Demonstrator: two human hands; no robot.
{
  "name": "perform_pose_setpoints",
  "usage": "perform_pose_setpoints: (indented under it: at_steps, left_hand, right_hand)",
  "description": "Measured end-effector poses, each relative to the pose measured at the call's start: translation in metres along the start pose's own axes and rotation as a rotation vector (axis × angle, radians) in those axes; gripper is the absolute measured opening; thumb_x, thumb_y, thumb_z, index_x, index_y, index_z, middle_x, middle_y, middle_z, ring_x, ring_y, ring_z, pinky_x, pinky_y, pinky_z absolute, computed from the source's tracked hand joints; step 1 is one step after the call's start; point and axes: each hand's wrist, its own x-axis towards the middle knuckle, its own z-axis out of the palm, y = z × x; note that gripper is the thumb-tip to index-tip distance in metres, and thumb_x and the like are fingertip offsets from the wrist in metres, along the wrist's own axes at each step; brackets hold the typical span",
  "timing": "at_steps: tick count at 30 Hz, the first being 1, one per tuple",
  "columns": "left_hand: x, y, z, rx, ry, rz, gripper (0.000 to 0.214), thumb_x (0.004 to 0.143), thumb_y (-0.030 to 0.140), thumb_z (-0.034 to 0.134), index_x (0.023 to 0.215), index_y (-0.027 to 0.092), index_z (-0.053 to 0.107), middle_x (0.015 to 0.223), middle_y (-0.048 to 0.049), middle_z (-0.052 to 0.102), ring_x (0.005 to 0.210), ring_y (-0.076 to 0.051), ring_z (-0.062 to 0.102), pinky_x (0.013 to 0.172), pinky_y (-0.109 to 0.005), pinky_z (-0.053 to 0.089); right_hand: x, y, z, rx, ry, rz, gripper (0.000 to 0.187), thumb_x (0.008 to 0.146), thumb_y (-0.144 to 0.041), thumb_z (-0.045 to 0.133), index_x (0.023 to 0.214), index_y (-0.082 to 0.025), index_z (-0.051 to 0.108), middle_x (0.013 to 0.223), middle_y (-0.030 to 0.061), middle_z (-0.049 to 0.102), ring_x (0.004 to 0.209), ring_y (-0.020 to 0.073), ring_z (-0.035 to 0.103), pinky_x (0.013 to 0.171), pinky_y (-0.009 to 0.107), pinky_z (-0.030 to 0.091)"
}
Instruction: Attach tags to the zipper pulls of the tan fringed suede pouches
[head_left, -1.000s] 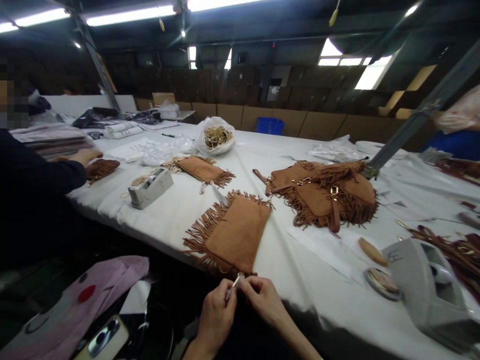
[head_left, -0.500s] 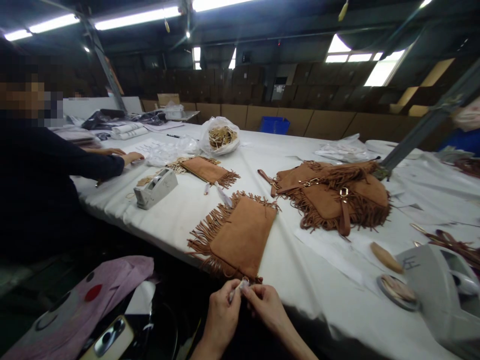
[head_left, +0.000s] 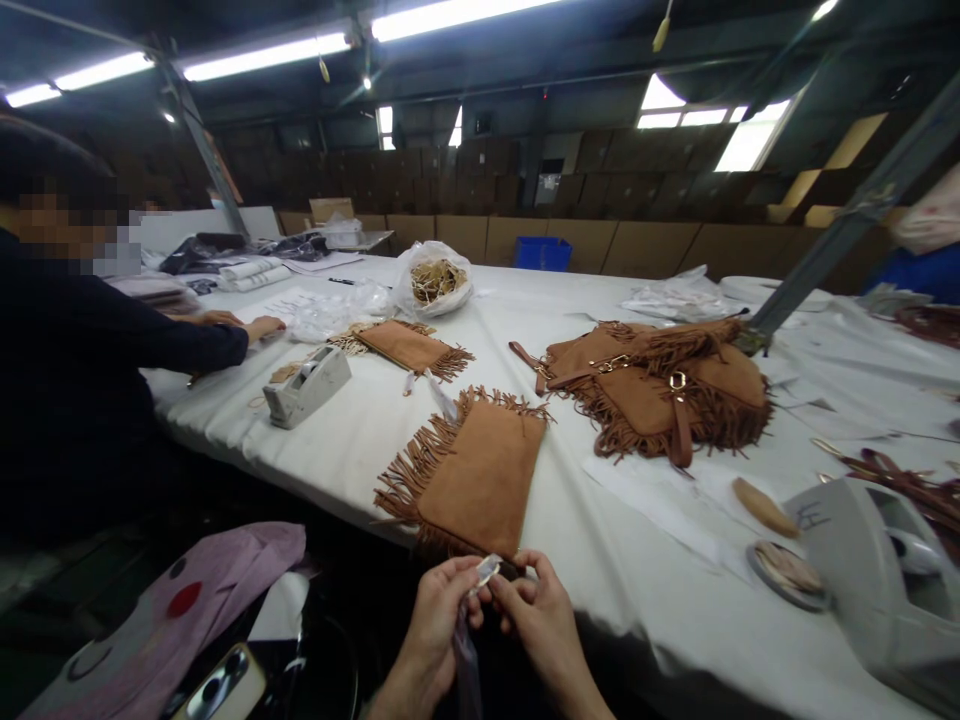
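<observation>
A brown suede pouch with a fringe [head_left: 487,470] lies at the table's front edge, its near corner by my fingers. My left hand [head_left: 439,625] is closed in a pinch on a small whitish plastic wrapping [head_left: 487,572]. From under that hand a greyish, see-through strip [head_left: 466,665] hangs down. My right hand [head_left: 544,625] is also pinched, meeting the left at the wrapping and touching the pouch's near corner. What lies between its fingertips is hidden.
A stack of fringed brown bags [head_left: 652,390] and a large tape dispenser [head_left: 877,560] are on the right. Further left are a smaller pouch [head_left: 409,345], a grey tape dispenser [head_left: 307,385] and a co-worker's hand [head_left: 262,328]. A clear bag [head_left: 433,280] sits behind.
My left hand has turned, and the greyish strip now shows hanging below it. The whitish wrapping is more exposed between my fingers. The view has shifted slightly.
</observation>
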Motion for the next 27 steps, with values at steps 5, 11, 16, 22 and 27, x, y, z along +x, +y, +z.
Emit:
perform_pose_setpoints:
  at_steps: [5, 11, 16, 22, 27]
  left_hand:
    - [0.001, 0.001, 0.003, -0.321, -0.039, -0.305, 0.012, 0.07, 0.005, 0.064, 0.082, 0.007, 0.063, 0.051, 0.0036, 0.052, 0.035, 0.001, 0.038, 0.034, -0.008, 0.024]
    - [0.001, 0.005, 0.001, -0.424, -0.129, -0.459, 0.01, 0.076, 0.004, 0.054, 0.084, 0.01, 0.056, 0.05, 0.0053, 0.048, 0.033, 0.002, 0.033, 0.034, -0.007, 0.016]
    - [0.002, 0.006, -0.002, -0.205, -0.16, -0.341, 0.015, 0.074, 0.01, 0.063, 0.087, 0.013, 0.055, 0.05, 0.0056, 0.05, 0.032, 0.002, 0.031, 0.034, -0.009, 0.013]
    - [0.008, 0.008, -0.009, -0.363, -0.145, -0.465, 0.012, 0.079, 0.009, 0.051, 0.068, 0.013, 0.047, 0.047, 0.0066, 0.043, 0.031, 0.002, 0.027, 0.033, -0.008, 0.014]
    - [0.007, 0.009, -0.01, -0.248, -0.148, -0.463, 0.015, 0.08, 0.01, 0.049, 0.066, 0.012, 0.049, 0.046, 0.0074, 0.039, 0.03, 0.002, 0.022, 0.031, -0.01, 0.014]
  right_hand:
    - [0.006, 0.01, -0.011, -0.219, 0.001, -0.272, 0.029, 0.079, -0.047, 0.064, 0.079, -0.022, 0.049, 0.056, -0.0036, 0.06, 0.049, 0.0134, 0.056, 0.049, 0.022, 0.042]
    - [0.016, 0.012, -0.025, -0.427, -0.231, -0.538, 0.018, 0.091, -0.033, 0.045, 0.09, -0.024, 0.061, 0.081, 0.0015, 0.069, 0.071, 0.0165, 0.066, 0.068, 0.024, 0.048]
    - [0.009, -0.004, -0.021, -0.408, -0.175, -0.444, 0.016, 0.087, -0.036, 0.052, 0.083, -0.022, 0.058, 0.072, 0.0003, 0.066, 0.062, 0.0154, 0.062, 0.06, 0.023, 0.045]
    - [0.007, -0.024, -0.052, -0.411, 0.193, -0.259, 0.034, 0.084, -0.049, 0.052, 0.094, -0.018, 0.062, 0.049, -0.0066, 0.044, 0.046, 0.0135, 0.044, 0.049, 0.025, 0.036]
    - [0.002, -0.021, -0.048, -0.717, 0.037, -0.325, 0.018, 0.078, -0.035, 0.06, 0.086, -0.021, 0.068, 0.081, 0.0026, 0.06, 0.073, 0.0177, 0.058, 0.067, 0.027, 0.044]
